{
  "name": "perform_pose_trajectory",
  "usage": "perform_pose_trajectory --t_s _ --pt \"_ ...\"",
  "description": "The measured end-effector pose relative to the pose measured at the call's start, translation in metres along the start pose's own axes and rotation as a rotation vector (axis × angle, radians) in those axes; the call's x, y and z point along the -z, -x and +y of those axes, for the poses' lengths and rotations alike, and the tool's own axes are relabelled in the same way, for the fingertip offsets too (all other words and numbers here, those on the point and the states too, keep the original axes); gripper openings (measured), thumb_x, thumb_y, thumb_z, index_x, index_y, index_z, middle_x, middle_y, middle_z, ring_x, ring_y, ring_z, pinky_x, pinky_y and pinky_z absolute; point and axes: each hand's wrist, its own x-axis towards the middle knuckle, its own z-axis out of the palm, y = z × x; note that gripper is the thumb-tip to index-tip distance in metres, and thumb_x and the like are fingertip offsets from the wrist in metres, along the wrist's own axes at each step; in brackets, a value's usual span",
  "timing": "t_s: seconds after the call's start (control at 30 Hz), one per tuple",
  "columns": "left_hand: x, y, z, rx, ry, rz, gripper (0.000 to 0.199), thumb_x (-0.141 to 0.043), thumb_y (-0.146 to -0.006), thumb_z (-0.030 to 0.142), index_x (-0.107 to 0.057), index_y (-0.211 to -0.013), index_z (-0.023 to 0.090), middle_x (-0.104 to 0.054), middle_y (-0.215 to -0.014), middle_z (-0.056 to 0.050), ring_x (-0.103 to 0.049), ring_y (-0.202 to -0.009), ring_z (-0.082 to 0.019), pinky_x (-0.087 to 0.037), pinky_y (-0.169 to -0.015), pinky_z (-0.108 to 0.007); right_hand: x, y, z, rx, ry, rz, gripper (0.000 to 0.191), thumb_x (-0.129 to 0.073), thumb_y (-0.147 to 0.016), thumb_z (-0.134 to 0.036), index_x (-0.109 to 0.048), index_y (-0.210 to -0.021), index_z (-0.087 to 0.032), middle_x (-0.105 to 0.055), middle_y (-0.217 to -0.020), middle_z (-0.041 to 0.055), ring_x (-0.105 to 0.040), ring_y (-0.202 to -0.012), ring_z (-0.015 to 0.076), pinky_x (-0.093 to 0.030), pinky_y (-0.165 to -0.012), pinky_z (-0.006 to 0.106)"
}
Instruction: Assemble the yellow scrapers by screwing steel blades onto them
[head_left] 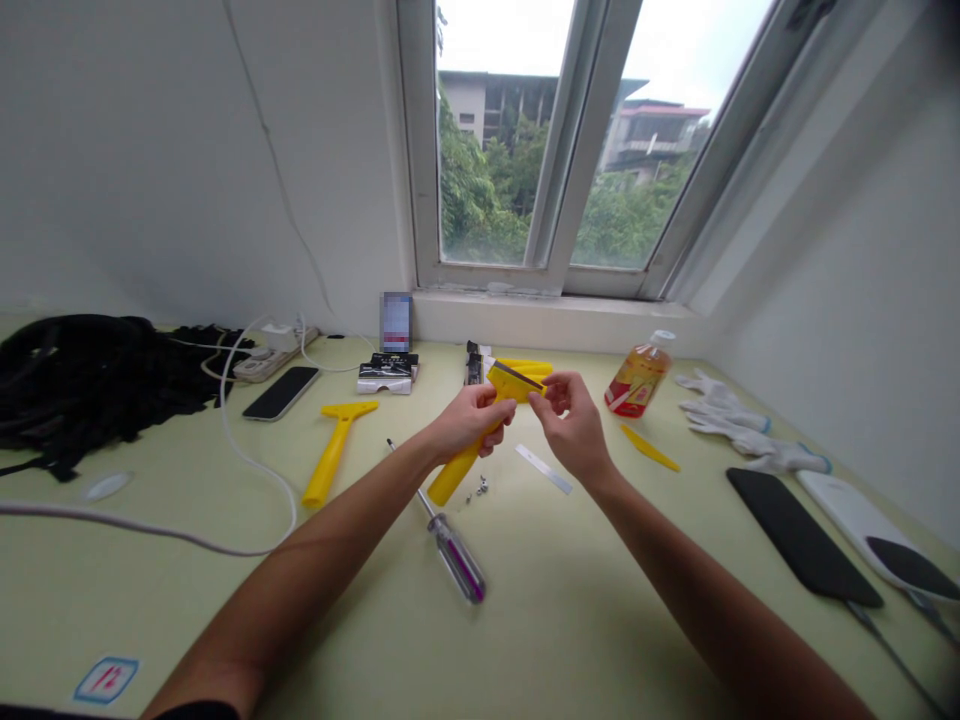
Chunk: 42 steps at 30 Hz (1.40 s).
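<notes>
My left hand (474,420) is closed round the neck of a yellow scraper (451,476), its handle slanting down to the left. A dark strip lies along the scraper's head. At the right end of that head, my right hand (574,422) pinches the corner between thumb and fingers; what lies under the fingertips is partly hidden. Several small screws (481,487) lie on the table below my hands. Right of them is a flat metal blade (543,469). A screwdriver (459,562) with a clear and purple handle lies below my left hand, its shaft passing behind my forearm.
On the left are another yellow scraper (330,455), a phone (281,393), a power strip (274,357) and cables. More yellow parts (534,369) lie behind my hands. A bottle (640,375), a yellow strip (649,448), gloves (739,425) and a black slab (802,535) are right.
</notes>
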Motion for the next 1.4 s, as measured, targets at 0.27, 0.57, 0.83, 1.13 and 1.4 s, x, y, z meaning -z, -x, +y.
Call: perform_pose_trajectory --t_s 0.27,0.57,0.83,1.13,1.4 --pt "-0.004 -0.001 0.001 0.006 -0.096 0.061 0.017 -0.057 -0.085 0.027 -0.049 -0.075 0.017 -0.047 -0.053 0.004 -0.041 -0.041 -0.006 -0.033 -0.040 -0.019 -0.007 -0.002 0.007 -0.196 -0.426 -0.178 0.036 -0.067 -0.081 -0.037 -0.045 -0.107 -0.024 -0.062 -0.094 0.0026 -0.062 -0.074 0.0163 -0.051 -0.072 0.036" --pt "-0.009 0.002 0.003 0.008 -0.003 0.054 0.018 -0.061 -0.082 0.030 -0.051 -0.080 0.016 -0.047 -0.053 0.005 -0.040 -0.041 -0.005 -0.031 -0.042 -0.019 0.000 -0.004 0.001 -0.189 -0.604 -0.262 0.035 -0.071 -0.081 -0.036 -0.050 -0.105 -0.024 -0.064 -0.088 -0.0011 -0.063 -0.067 0.0128 -0.052 -0.069 0.033" --pt "-0.010 0.005 0.006 -0.042 0.038 0.017 0.028 -0.068 -0.079 0.038 -0.054 -0.081 0.014 -0.047 -0.057 0.005 -0.042 -0.045 -0.005 -0.033 -0.043 -0.019 -0.001 -0.001 -0.005 -0.223 -0.575 -0.242 0.038 -0.069 -0.081 -0.040 -0.048 -0.107 -0.023 -0.063 -0.085 -0.0008 -0.061 -0.065 0.0131 -0.052 -0.068 0.034" --pt "0.027 -0.009 0.005 -0.013 0.203 0.215 0.027 -0.071 -0.073 0.029 -0.048 -0.073 0.015 -0.044 -0.057 0.005 -0.039 -0.043 -0.004 -0.027 -0.038 -0.015 0.006 0.014 -0.030 -0.066 0.146 -0.348 0.032 -0.047 -0.091 -0.053 -0.051 -0.087 -0.021 -0.059 -0.069 0.0007 -0.057 -0.062 0.0173 -0.042 -0.059 0.032" --pt "0.083 -0.003 0.022 -0.141 0.274 0.398 0.023 -0.071 -0.068 0.018 -0.050 -0.076 0.013 -0.049 -0.068 0.004 -0.040 -0.043 -0.002 -0.029 -0.037 -0.014 -0.034 0.116 -0.073 0.335 0.664 -1.044 0.070 -0.061 -0.077 -0.053 -0.042 -0.136 -0.021 -0.073 -0.083 0.0109 -0.069 -0.070 0.0314 -0.046 -0.069 0.043"
